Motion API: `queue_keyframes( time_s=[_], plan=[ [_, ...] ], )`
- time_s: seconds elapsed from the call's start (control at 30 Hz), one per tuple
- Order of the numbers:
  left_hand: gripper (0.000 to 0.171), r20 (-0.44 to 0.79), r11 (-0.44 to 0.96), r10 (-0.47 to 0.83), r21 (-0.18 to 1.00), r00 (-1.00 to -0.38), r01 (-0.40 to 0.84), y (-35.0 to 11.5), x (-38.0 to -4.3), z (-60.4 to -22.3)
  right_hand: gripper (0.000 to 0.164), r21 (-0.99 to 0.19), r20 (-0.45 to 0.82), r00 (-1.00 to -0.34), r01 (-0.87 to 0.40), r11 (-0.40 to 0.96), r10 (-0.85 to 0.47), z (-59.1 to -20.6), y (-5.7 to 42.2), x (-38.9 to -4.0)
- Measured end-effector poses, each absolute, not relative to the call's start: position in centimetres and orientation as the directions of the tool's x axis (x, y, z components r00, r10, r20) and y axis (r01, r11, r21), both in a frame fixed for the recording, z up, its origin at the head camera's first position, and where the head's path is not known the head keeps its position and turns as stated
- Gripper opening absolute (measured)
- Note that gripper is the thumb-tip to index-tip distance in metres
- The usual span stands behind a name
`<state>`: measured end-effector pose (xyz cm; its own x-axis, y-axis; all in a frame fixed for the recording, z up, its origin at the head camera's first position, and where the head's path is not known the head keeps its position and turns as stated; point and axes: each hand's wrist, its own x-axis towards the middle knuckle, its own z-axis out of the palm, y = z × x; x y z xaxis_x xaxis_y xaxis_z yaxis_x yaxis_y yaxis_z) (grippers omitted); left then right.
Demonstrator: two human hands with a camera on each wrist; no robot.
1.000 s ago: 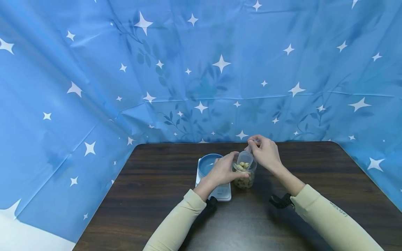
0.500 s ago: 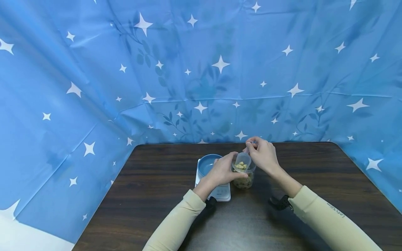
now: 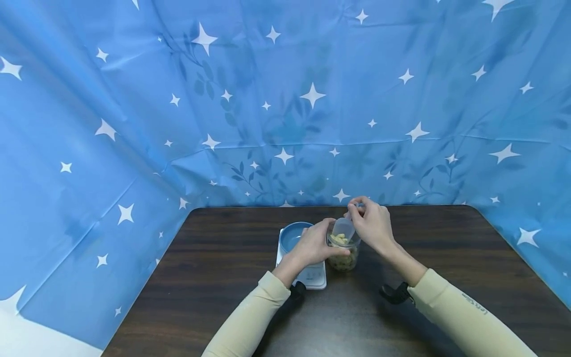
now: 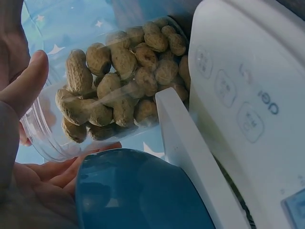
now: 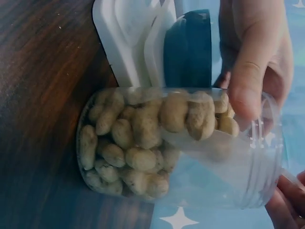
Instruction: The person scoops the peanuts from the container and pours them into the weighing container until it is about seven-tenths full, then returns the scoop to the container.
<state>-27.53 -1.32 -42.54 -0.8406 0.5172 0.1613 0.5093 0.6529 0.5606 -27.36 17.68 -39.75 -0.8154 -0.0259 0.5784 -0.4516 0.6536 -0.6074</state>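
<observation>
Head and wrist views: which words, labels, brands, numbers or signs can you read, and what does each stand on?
No text reads with certainty.
White plastic kitchen scale: lettering and button labels, too blurred to read.
Pale yellow fabric right sleeve: dark lettering, too small to read.

Even light washes a blue curtain [image 3: 290, 59] while pale glare and soft shadows mark the dark table [image 3: 339, 327]; both wrist views appear dimmer, hazier.
</observation>
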Motion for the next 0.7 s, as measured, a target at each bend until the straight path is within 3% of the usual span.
queue_keyframes(
  time_s=[0.23,0.7],
  plan=[
    [0.083,0.171,0.643,0.519,0.568,-0.838,0.514,-1.3,-27.5,-42.7,0.026,-0.688,0.480,-0.877,-0.362,0.629,0.020,-39.5,18.1,-27.4],
    [0.083,0.185,0.645,0.516,0.559,-0.836,0.522,-1.2,-27.7,-42.6,0.032,-0.863,0.374,-0.913,-0.278,0.421,0.163,-38.6,19.5,-27.5]
  ],
)
